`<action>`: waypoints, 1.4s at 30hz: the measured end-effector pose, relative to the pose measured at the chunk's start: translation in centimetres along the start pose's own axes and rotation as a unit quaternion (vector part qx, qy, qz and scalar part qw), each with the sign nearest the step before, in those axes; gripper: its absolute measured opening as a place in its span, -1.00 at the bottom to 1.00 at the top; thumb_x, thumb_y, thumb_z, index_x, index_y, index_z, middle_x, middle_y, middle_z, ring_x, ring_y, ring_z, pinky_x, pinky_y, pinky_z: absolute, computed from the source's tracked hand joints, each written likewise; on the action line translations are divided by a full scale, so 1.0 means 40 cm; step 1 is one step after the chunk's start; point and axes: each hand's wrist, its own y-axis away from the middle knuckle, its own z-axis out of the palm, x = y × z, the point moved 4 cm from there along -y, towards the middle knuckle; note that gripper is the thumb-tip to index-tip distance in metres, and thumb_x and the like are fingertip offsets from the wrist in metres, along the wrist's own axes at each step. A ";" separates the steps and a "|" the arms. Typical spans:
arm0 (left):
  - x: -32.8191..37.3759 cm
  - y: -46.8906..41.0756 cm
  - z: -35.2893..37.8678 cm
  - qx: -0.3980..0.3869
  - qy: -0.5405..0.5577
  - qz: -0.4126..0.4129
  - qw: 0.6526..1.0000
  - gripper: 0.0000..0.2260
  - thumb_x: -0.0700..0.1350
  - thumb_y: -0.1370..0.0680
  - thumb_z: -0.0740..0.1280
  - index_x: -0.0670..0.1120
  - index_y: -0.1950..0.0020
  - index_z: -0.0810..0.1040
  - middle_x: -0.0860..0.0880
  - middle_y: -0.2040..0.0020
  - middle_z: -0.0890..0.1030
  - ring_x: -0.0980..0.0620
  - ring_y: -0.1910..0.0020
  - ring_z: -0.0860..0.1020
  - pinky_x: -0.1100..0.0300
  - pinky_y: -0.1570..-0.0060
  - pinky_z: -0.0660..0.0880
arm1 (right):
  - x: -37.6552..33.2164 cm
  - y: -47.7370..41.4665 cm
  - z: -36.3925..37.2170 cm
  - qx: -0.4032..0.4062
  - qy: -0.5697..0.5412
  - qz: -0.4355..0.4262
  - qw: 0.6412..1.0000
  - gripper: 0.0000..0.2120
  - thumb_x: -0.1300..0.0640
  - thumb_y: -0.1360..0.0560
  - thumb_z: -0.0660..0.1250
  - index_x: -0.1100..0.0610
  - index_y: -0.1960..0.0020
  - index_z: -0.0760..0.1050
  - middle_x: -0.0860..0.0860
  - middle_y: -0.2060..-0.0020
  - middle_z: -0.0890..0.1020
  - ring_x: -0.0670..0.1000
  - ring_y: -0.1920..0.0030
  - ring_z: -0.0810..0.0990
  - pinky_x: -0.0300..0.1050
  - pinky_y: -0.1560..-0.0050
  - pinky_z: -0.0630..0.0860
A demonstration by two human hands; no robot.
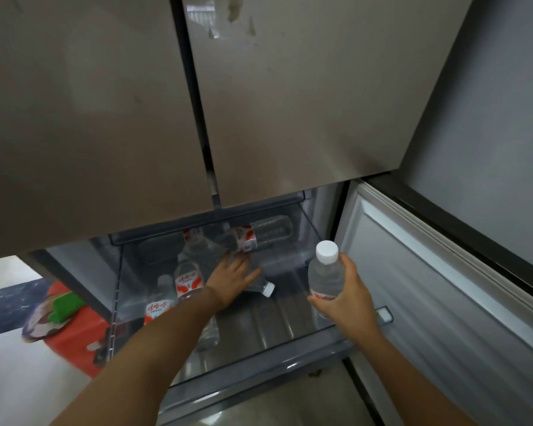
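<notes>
fridge drawer [274, 321] open w/ bottles [246, 238], pale floor [13, 379]

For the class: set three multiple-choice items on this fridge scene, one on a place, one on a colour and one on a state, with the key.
1. Where is the left hand?
A) on a tabletop
B) in the open drawer, on a lying bottle
C) inside a sink

2. What colour is the cap of the held bottle?
A) red
B) green
C) white

3. How does the right hand hold its bottle?
A) upright, capped
B) upside down
C) flat, uncapped

Key:
1 B, its straight fingers rest on a bottle lying in the drawer.
2 C, the cap is plainly white.
3 A, the cap points up and the fingers curl round the body.
</notes>
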 end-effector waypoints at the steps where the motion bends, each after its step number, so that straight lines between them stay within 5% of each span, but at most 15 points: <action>1: 0.001 -0.004 0.000 -0.011 0.000 0.006 1.000 -0.32 -0.27 -0.56 0.17 -0.04 -0.51 -0.21 -0.27 -0.50 -0.15 -0.26 -0.47 -0.16 -0.23 -0.40 -0.19 | 0.000 0.000 0.001 -0.002 0.002 -0.001 1.000 -0.11 0.12 -0.26 0.55 0.02 -0.44 0.11 0.05 -0.35 0.37 0.11 -0.35 0.34 0.10 -0.32 0.35; 6: 0.007 -0.022 0.006 -0.001 -0.001 0.000 1.000 -0.28 -0.24 -0.52 0.24 0.01 -0.51 -0.15 -0.29 -0.48 -0.02 -0.28 -0.46 -0.05 -0.28 -0.38 -0.06 | -0.005 -0.001 0.004 -0.017 0.017 -0.008 1.000 -0.13 0.14 -0.28 0.54 0.05 -0.43 0.11 0.04 -0.34 0.37 0.08 -0.35 0.34 -0.01 -0.30 0.34; 13: 0.019 -0.034 0.002 -0.008 0.000 -0.013 1.000 -0.40 -0.21 -0.53 0.24 -0.03 -0.49 0.02 -0.30 -0.47 -0.01 -0.36 -0.43 -0.01 -0.27 -0.39 -0.14 | -0.015 0.006 0.003 -0.024 0.048 -0.020 0.998 -0.14 0.09 -0.29 0.53 0.02 -0.43 0.10 0.01 -0.34 0.36 0.07 -0.35 0.34 -0.01 -0.28 0.37; 20: 0.050 -0.004 -0.006 -0.008 0.007 0.047 0.999 -0.45 -0.10 -0.53 0.26 0.04 -0.46 0.07 -0.23 -0.44 0.15 -0.28 -0.42 0.10 -0.25 -0.37 -0.04 | -0.015 0.006 -0.001 -0.019 0.048 -0.020 0.998 -0.14 0.07 -0.31 0.51 0.01 -0.44 0.08 0.01 -0.35 0.35 0.06 -0.36 0.33 0.01 -0.30 0.35; 22: 0.069 0.016 -0.004 0.034 0.003 0.077 0.996 -0.41 -0.10 -0.47 0.35 0.04 -0.42 0.14 -0.21 -0.39 0.28 -0.26 -0.38 0.22 -0.27 -0.33 0.10 | -0.014 0.005 0.001 -0.020 0.053 -0.021 0.998 -0.13 0.06 -0.31 0.51 0.00 -0.44 0.06 0.00 -0.36 0.33 0.06 -0.36 0.32 0.02 -0.30 0.35; 25: 0.075 0.055 -0.008 0.085 0.020 0.080 0.993 -0.23 0.04 -0.07 0.60 0.07 -0.21 0.36 -0.07 -0.05 0.60 -0.10 -0.04 0.58 -0.11 0.02 0.53 | -0.010 0.005 0.000 -0.022 0.049 -0.024 0.998 -0.14 0.06 -0.32 0.50 -0.03 -0.44 0.05 0.00 -0.36 0.33 0.06 -0.36 0.33 0.02 -0.30 0.36; 28: 0.053 0.085 -0.051 0.165 0.127 0.020 0.978 -0.19 0.07 -0.01 0.61 0.08 -0.20 0.38 -0.02 -0.04 0.61 -0.03 -0.01 0.60 0.05 0.09 0.58 | -0.009 0.004 -0.003 -0.022 0.030 -0.026 0.999 -0.14 0.07 -0.32 0.50 -0.03 -0.44 0.04 0.01 -0.36 0.33 0.07 -0.36 0.32 0.03 -0.31 0.35; 31: 0.001 0.108 -0.101 0.209 0.347 -0.091 0.910 -0.31 -0.05 -0.36 0.48 -0.01 -0.41 0.24 -0.06 -0.33 0.38 -0.06 -0.28 0.38 0.06 -0.21 0.41 | -0.005 0.005 -0.007 -0.020 0.009 -0.031 0.999 -0.13 0.08 -0.33 0.50 -0.01 -0.45 0.04 0.03 -0.36 0.33 0.08 -0.36 0.32 0.03 -0.31 0.34; 35: -0.053 0.177 -0.152 0.258 0.680 -0.225 0.649 -0.33 -0.26 -0.32 0.50 -0.03 -0.32 0.26 -0.07 -0.21 0.45 -0.03 -0.18 0.43 0.01 -0.16 0.45 | -0.004 0.005 -0.012 -0.015 -0.015 -0.043 0.999 -0.14 0.08 -0.33 0.50 0.00 -0.45 0.04 0.04 -0.37 0.32 0.09 -0.36 0.32 0.05 -0.32 0.32; 42: -0.011 0.296 -0.190 0.352 0.708 -0.263 0.553 -0.31 -0.32 -0.28 0.50 -0.05 -0.31 0.27 0.00 -0.14 0.42 0.01 -0.15 0.42 0.12 -0.05 0.45 | -0.005 0.014 -0.008 -0.027 -0.037 -0.069 0.997 -0.14 0.08 -0.30 0.52 -0.05 -0.43 0.07 0.03 -0.36 0.33 0.09 -0.35 0.34 0.03 -0.29 0.35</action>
